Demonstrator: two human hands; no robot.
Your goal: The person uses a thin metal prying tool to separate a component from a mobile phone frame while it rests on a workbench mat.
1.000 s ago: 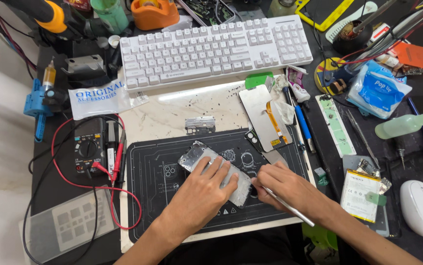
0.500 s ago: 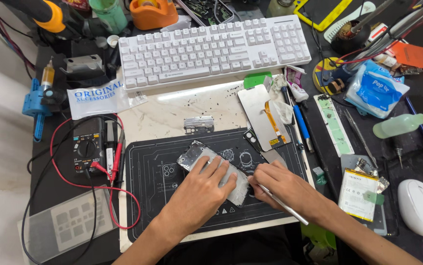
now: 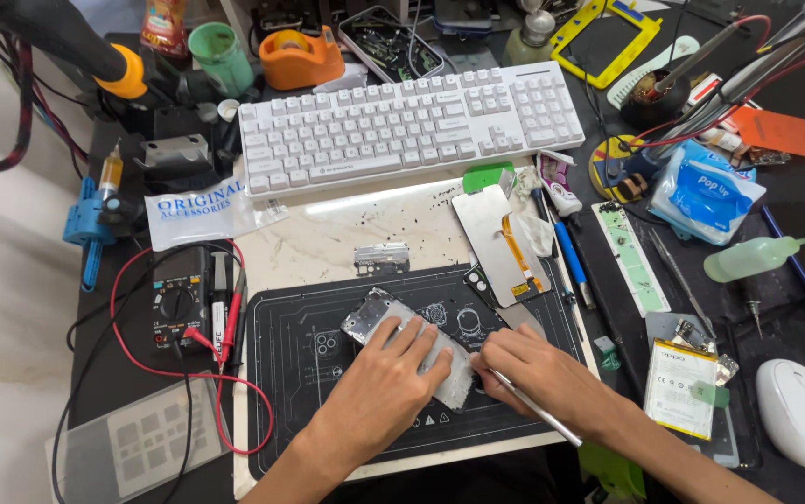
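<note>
An opened phone frame (image 3: 385, 318), silver with bare innards, lies slanted on the black repair mat (image 3: 300, 373). My left hand (image 3: 385, 387) rests flat on it, fingers spread over its lower half, pinning it down. My right hand (image 3: 540, 373) is just right of the frame and grips a thin metal tool (image 3: 535, 407) like a pen; its tip is hidden at the frame's right edge under my fingers. A detached phone screen (image 3: 498, 241) with an orange flex cable lies face down above my right hand.
A white keyboard (image 3: 402, 121) lies at the back. A multimeter (image 3: 178, 303) with red leads sits left of the mat. A small metal shield plate (image 3: 382, 258) lies above the mat. A phone battery (image 3: 680, 387), white mouse (image 3: 802, 411), tissue pack (image 3: 706, 191) and squeeze bottle (image 3: 748, 259) crowd the right.
Both hands stay on the phone frame with only slight shifts; the right hand with the tool has edged a little along the frame's right edge.
</note>
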